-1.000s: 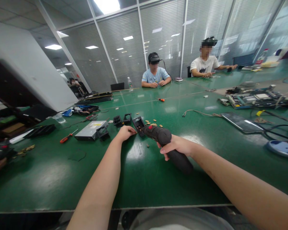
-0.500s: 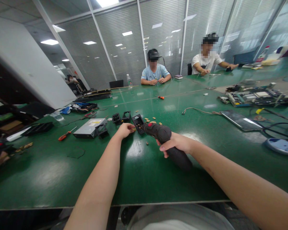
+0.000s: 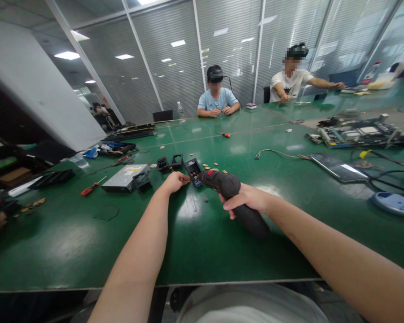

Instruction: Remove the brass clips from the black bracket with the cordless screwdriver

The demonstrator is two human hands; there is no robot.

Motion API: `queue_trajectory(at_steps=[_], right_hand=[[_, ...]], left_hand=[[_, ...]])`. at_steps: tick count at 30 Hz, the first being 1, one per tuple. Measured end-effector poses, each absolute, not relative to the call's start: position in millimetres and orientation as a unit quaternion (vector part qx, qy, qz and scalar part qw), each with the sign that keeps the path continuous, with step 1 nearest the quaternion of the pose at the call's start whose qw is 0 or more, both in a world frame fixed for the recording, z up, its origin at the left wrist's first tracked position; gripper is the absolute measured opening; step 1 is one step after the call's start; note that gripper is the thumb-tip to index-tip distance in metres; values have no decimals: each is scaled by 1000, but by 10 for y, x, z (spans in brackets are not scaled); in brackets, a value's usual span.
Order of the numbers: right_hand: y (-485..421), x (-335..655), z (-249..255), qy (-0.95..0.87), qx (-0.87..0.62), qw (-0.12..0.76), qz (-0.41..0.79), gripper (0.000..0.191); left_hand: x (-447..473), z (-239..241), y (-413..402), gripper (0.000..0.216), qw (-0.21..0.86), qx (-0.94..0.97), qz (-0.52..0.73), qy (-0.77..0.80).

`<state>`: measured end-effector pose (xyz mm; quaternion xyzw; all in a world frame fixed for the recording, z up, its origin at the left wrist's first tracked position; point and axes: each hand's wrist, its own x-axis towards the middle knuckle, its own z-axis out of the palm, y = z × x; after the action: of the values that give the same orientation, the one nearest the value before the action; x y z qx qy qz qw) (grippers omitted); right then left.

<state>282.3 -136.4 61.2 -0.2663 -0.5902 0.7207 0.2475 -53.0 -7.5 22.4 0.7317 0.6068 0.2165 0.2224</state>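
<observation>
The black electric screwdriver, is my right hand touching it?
Touching. The head view shows the right hand wrapped around the handle of the black electric screwdriver, fingers curled over it with no gap.

Green table with scattered parts and two seated people

On the green table [image 3: 70, 242] a grey drive [image 3: 124, 176] lies left of centre, a red screwdriver [image 3: 90, 187] just beside it and a black tray [image 3: 52, 179] farther left. Two small black brackets [image 3: 170, 163] sit behind it, with brass bits [image 3: 215, 165] strewn near them. To the right lie a tablet [image 3: 338, 167], a grey cable [image 3: 278, 154], a circuit board [image 3: 360, 136] and a blue round device [image 3: 393, 202]. Farther back are an orange screwdriver [image 3: 226, 135] and a water bottle [image 3: 179, 112]. A person in a blue shirt [image 3: 217, 98] and a person in a white shirt [image 3: 291, 83] sit at the far side, before glass walls with blinds [image 3: 229, 49].
</observation>
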Motion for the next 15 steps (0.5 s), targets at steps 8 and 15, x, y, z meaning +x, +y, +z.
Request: queue_trajectory(at_steps=[8, 15], right_hand=[[-1376, 2823, 634, -588, -273, 245, 721, 32], [-1381, 2828, 644, -583, -280, 246, 722, 34]], left_hand=[[-536, 259, -110, 30, 238, 724, 227, 606], [-572, 201, -72, 25, 261, 708, 257, 604]])
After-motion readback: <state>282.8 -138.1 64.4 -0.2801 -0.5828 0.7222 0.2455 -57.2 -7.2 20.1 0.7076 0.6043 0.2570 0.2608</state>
